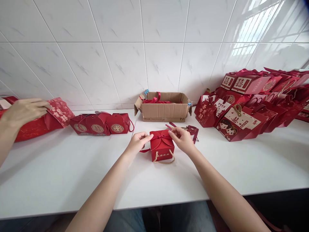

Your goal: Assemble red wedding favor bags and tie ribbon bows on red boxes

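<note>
A small red gift box (163,156) with gold lettering and a twisted cord handle (165,163) stands on the white table in front of me. Across its folded petal top runs a red ribbon (160,137), knotted near the middle. At the top's left corner my left hand (136,143) is closed in a pinch on the ribbon, with a loose tail hanging below. On the opposite side my right hand (182,140) pinches the ribbon between thumb and forefinger.
Behind the box is a cardboard box (164,112) of red ribbons; loose ribbon strips (193,130) lie nearby. Several finished gift boxes (248,119) are stacked right. Red boxes (96,125) stand left, where another person's hand (29,111) holds a red patterned box (60,112).
</note>
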